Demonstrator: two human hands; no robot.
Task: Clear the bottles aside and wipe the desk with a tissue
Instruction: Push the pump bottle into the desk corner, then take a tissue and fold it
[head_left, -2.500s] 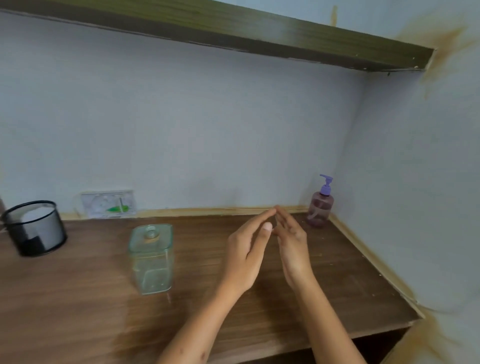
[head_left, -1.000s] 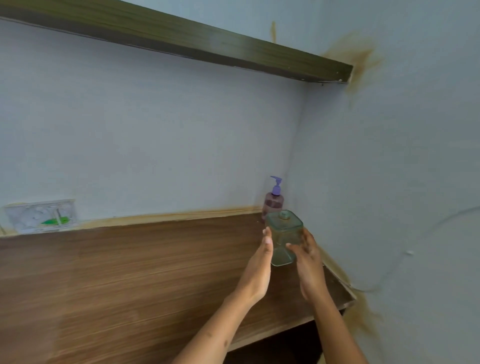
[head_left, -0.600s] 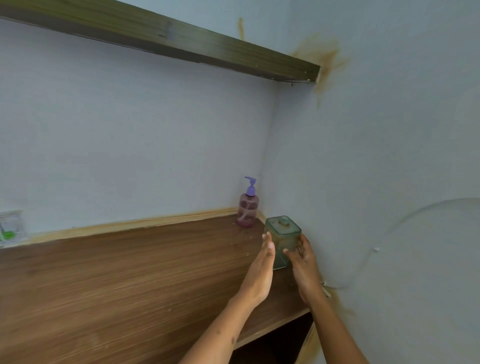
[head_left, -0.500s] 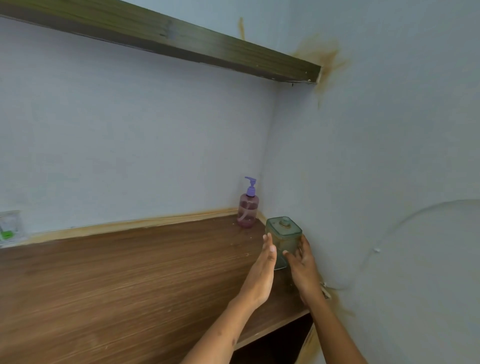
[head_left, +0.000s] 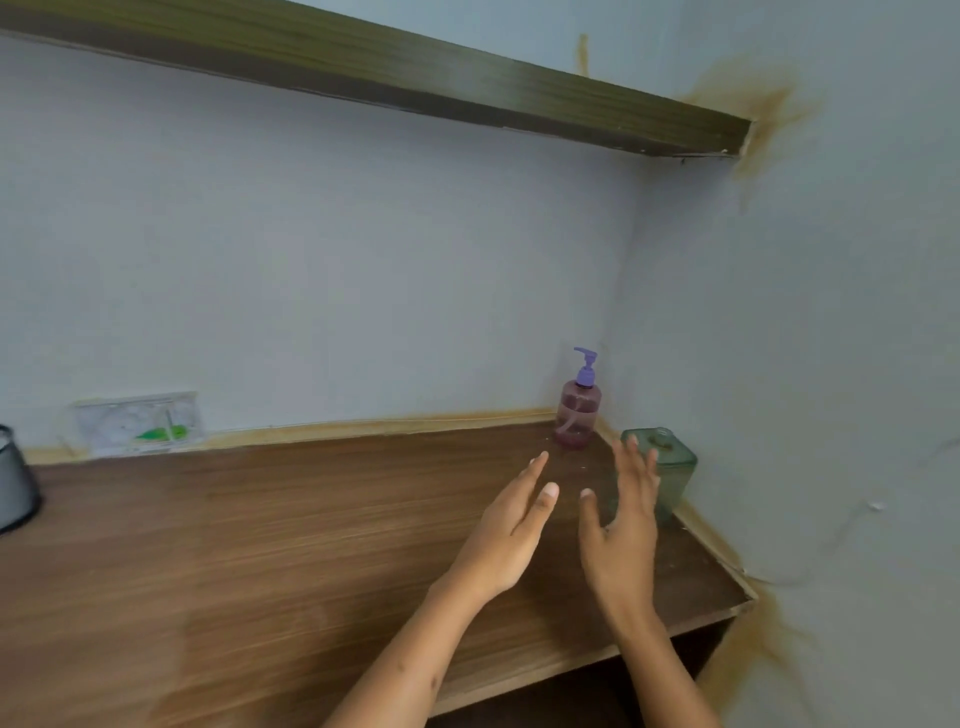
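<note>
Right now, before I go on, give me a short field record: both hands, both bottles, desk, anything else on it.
left hand: open, fingers straight, above the desk, holding nothing
right hand: open, fingers spread, in front of the green bottle, not gripping it
green bottle: upright by the right wall, near the desk's right edge
purple pump bottle: upright in the back right corner
desk: brown wood, middle bare
black mesh holder: far left, cut by the frame
clear case: against the back wall, left
tissue: none in view
</note>
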